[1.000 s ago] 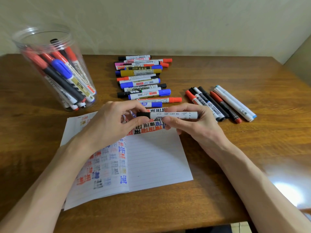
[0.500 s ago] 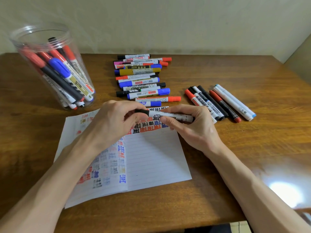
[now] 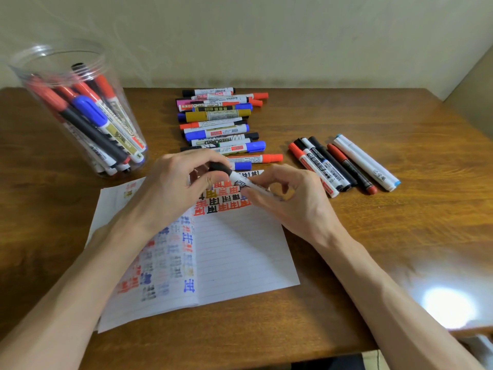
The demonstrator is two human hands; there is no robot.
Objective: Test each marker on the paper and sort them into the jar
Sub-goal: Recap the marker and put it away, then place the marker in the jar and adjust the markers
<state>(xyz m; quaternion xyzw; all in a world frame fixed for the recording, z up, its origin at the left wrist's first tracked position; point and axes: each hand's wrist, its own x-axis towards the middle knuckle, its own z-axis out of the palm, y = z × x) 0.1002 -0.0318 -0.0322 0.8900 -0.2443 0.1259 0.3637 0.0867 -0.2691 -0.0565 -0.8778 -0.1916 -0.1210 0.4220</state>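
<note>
Pinching the black cap (image 3: 220, 166) of a marker (image 3: 241, 180), the left hand (image 3: 170, 182) faces the right hand (image 3: 293, 204), whose fingers grip the white barrel (image 3: 249, 185); the marker hangs just above the scribbled paper (image 3: 240, 252). At left rear stands the jar (image 3: 80, 116), holding markers; loose markers (image 3: 218, 124) lie in a row behind the paper on the table (image 3: 386, 236).

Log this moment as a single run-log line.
left hand: pinches black cap | right hand: holds marker by barrel | marker: over paper, cap on | jar: standing, partly filled | step: uncapping, probably
</note>
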